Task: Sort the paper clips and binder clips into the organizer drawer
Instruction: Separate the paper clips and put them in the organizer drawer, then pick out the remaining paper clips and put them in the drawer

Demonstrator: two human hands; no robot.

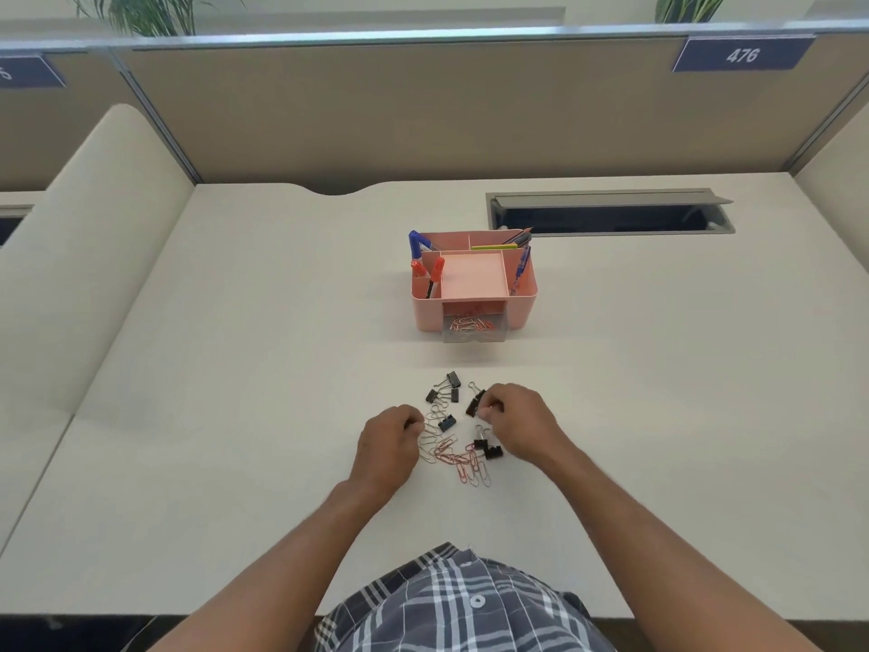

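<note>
A pink desk organizer (pixel 522 303) stands mid-table. Its clear drawer (pixel 475 334) is pulled out at the front and holds several pink paper clips. Nearer me lies a loose pile: pink and silver paper clips (pixel 458 456) and several black binder clips (pixel 446 388). My left hand (pixel 388 440) rests at the pile's left edge, fingertips pinched on paper clips. My right hand (pixel 519 421) is at the pile's right side, fingers closed on a black binder clip (pixel 474 403). Two more binder clips (pixel 489 447) lie under my right hand.
Pens and markers (pixel 425 265) stand in the organizer's top compartments. An open cable hatch (pixel 611 214) is sunk in the desk behind it. A beige partition wall (pixel 423 110) closes the back, and a cushioned divider (pixel 94 228) runs along the left.
</note>
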